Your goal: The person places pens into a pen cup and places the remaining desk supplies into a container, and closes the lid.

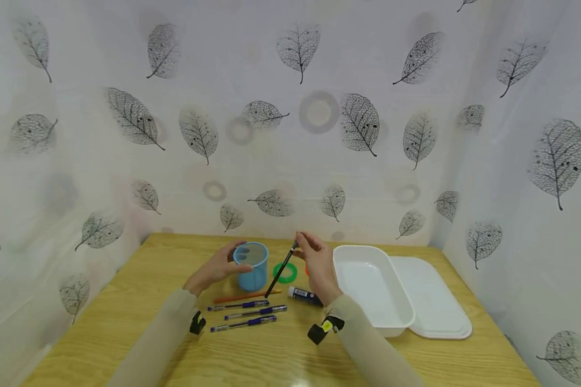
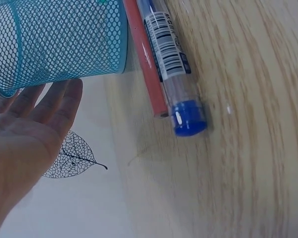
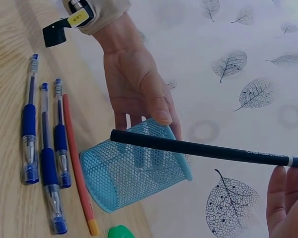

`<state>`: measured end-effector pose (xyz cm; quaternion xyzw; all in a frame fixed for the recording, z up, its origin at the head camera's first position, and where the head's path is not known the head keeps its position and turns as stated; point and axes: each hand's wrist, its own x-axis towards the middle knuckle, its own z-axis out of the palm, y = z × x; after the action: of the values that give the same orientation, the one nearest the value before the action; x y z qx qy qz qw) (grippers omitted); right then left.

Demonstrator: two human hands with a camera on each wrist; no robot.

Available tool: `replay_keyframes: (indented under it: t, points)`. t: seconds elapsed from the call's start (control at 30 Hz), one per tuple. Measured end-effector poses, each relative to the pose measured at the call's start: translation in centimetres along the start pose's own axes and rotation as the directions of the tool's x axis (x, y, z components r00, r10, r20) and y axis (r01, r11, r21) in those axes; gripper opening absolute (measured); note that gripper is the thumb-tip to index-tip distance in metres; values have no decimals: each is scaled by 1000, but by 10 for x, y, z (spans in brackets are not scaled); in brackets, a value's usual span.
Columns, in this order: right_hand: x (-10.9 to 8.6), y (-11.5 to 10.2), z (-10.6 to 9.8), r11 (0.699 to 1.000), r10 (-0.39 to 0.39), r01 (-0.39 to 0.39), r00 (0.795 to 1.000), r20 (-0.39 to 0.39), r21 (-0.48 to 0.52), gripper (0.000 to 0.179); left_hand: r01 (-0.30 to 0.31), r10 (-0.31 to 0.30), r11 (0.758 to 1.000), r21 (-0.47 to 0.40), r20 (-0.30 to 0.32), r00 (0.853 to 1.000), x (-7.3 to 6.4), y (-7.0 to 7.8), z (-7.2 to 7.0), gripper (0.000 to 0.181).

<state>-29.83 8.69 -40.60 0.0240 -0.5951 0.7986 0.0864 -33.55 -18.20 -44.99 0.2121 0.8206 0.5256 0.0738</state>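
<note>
My left hand (image 1: 217, 270) grips a light blue mesh pen cup (image 1: 253, 278), thumb at the rim and fingers round the far side. The cup stands upright on the table. My right hand (image 1: 321, 269) pinches a black pencil (image 1: 282, 272) near its upper end, by a white band. The pencil slants down to the left, and its lower end points toward the table just right of the cup. In the right wrist view the pencil (image 3: 198, 148) crosses in front of the cup (image 3: 134, 173). A red pencil (image 1: 239, 296) lies along the cup's near side.
Three blue gel pens (image 1: 255, 313) lie in front of the cup. A green tape ring (image 1: 285, 272) and a dark glue stick (image 1: 304, 295) lie near my right hand, with an orange thing partly hidden behind it. At right are a white box (image 1: 373, 285) and its lid (image 1: 433, 295).
</note>
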Motion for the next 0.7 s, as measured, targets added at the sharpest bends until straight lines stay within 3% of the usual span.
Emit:
replay_keyframes:
  t: [0.23, 0.47, 0.7]
  points:
    - [6, -3, 3, 998, -40, 41, 999, -4, 39, 34, 8, -8, 1000, -18, -10, 1000, 0, 0, 0, 83]
    - [12, -6, 6, 994, -89, 89, 996, -10, 64, 32, 2, -1, 999, 34, -33, 999, -1, -3, -1, 84]
    - [19, -10, 13, 984, -127, 133, 990, -58, 117, 30, 27, -25, 999, 42, -52, 998, -1, -1, 0, 86]
